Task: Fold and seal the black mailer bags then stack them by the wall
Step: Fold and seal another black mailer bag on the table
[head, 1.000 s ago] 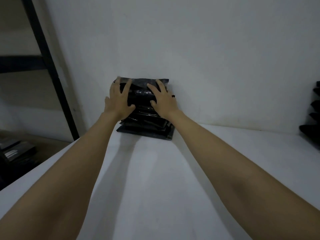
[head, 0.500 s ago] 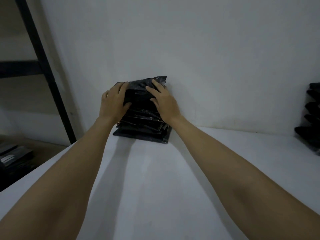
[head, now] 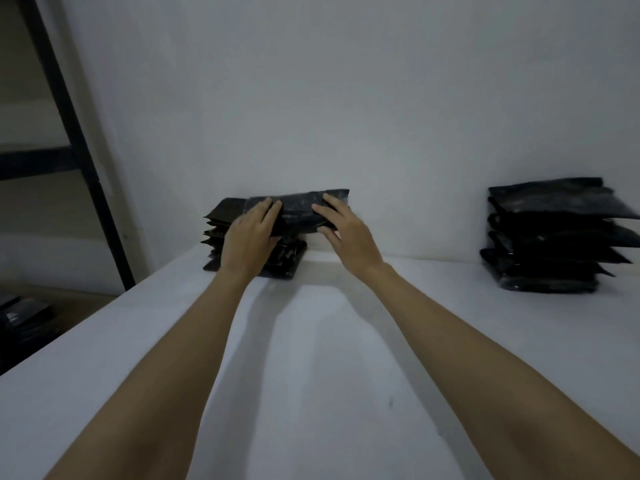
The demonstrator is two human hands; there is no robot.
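We see left hand [head: 248, 237] and right hand [head: 341, 230] both grasping top bag [head: 298, 211] on stack [head: 287, 261] against wall [head: 346, 98], surface [head: 311, 375] below.

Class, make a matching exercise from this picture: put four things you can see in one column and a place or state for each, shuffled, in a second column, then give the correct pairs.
Things
1. top black plastic mailer bag
2. second stack of black mailer bags
3. black metal shelf frame
4. white table

Places or states
A. far right, by the wall
B. held by both hands
C. under both forearms
D. far left, beyond the table

Pairs: 1-B, 2-A, 3-D, 4-C
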